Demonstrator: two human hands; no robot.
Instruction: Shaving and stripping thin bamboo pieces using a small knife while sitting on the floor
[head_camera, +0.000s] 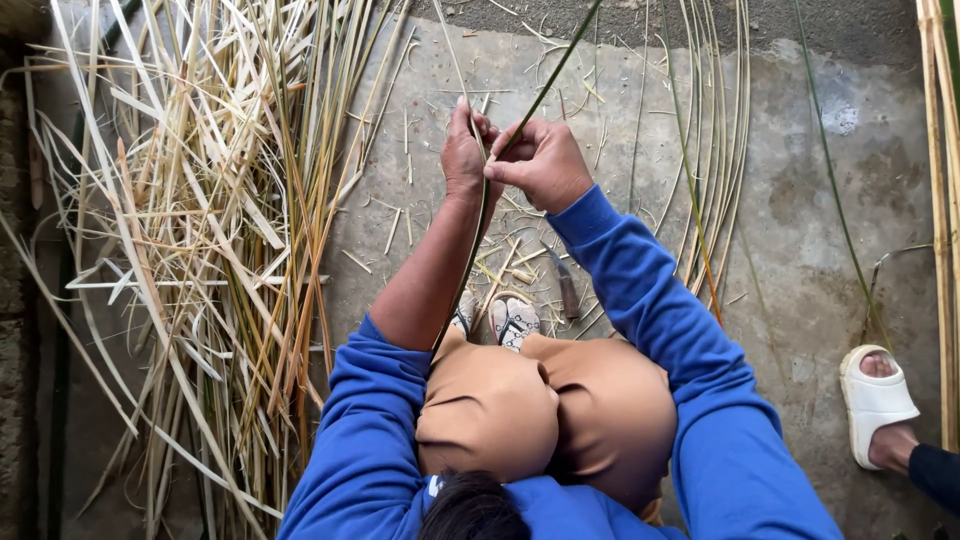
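A long thin green cane strip (556, 62) runs from the top edge down between both hands and on past my left forearm toward my knees. My left hand (463, 152) is closed around the strip, fingers pointing up. My right hand (543, 163) pinches the same strip just beside it, and the two hands touch. Both arms wear blue sleeves, the left one pushed up to the elbow. My knees in tan trousers (545, 405) and my patterned sandals (512, 320) are below the hands.
A big loose pile of dry pale strips (200, 250) covers the concrete floor at left. A bundle of long curved strips (715, 150) lies at right. A small knife (567, 290) rests by my feet. Another person's foot in a white sandal (875, 400) stands at far right.
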